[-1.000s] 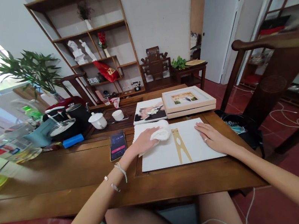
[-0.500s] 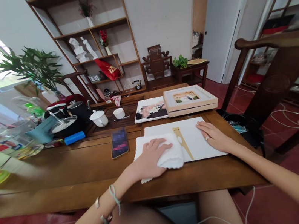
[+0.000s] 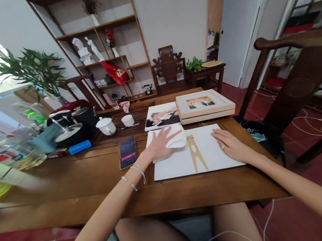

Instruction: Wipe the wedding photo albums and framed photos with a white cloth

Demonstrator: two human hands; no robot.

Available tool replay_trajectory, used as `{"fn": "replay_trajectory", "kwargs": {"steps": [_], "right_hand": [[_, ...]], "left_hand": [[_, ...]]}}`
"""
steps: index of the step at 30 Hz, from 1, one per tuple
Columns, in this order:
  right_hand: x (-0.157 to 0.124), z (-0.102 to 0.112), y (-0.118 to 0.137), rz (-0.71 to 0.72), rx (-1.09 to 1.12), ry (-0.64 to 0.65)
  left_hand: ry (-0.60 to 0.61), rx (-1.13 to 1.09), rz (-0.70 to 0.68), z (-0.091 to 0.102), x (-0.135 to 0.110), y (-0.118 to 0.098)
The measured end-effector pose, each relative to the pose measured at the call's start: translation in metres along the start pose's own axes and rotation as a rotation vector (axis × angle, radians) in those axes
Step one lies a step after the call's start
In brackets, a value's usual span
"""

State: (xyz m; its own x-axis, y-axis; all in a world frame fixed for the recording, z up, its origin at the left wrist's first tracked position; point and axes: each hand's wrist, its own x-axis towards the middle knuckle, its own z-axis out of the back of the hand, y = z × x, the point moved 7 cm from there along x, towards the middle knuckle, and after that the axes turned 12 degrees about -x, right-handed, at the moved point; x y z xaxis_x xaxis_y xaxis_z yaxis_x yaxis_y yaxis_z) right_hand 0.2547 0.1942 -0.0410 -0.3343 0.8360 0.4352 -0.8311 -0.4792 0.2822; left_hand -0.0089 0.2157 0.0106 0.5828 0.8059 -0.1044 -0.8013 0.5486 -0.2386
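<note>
A white rectangular panel (image 3: 175, 169) lies flat on the wooden table, with a tan, two-legged flat piece (image 3: 196, 153) on its middle. My left hand (image 3: 160, 143) has hold of a white towel (image 3: 177, 139), its fingers spread over the cloth, pressing it onto the panel's upper left corner. The towel hides that corner. On the panel's right side rests my right hand (image 3: 230, 146), flat and open, a ring on one finger. Left of the towel lies a phone (image 3: 127, 152) with its screen lit.
Beyond the panel lie a photo print (image 3: 160, 116) and a framed picture (image 3: 204, 105) on a stack. A white lidded cup (image 3: 106, 126), a small white cup (image 3: 127, 120), a blue box (image 3: 79, 147) and a black kettle (image 3: 84, 117) stand left. A chair (image 3: 298, 89) is at right.
My left hand has slid the towel away from me, from the panel's lower left to its upper left edge, uncovering the lower left corner and the tan piece's other leg. My right hand stays put.
</note>
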Motion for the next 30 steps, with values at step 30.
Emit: {"fn": "replay_trajectory", "kwargs": {"steps": [30], "right_hand": [[0.001,0.001,0.003,-0.015,-0.033,0.027]], "left_hand": [[0.051,-0.015,0.009,-0.001,0.025,0.005]]}}
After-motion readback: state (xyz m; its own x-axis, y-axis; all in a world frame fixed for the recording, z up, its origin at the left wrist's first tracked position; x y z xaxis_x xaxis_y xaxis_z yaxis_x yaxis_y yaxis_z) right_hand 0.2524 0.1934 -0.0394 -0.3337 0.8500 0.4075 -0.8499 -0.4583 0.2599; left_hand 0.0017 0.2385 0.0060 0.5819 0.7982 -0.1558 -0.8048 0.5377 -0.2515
